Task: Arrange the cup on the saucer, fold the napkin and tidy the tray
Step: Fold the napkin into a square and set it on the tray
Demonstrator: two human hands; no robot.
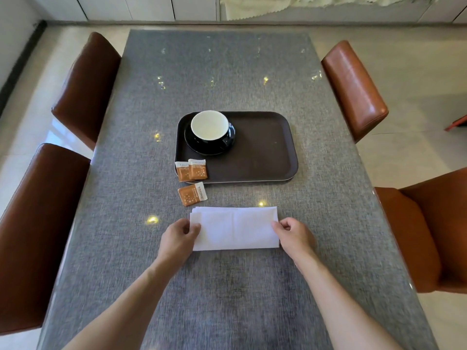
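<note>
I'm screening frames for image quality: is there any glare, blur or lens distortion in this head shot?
Head view: small bright glints dot the glossy table, one just beside the napkin; wide-angle distortion bows the table edges and chairs; the forearms look softly smeared near the bottom, while the cup, tray and packets stay sharp; lighting is even, shadows faint.

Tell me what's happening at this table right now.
A person is folding a white napkin on the grey table, the left hand pinching its left edge and the right hand its right edge. The cup sits on its black saucer in the brown tray. Two orange sachets lie at the tray's near left corner; a third sachet is on the table.
</note>
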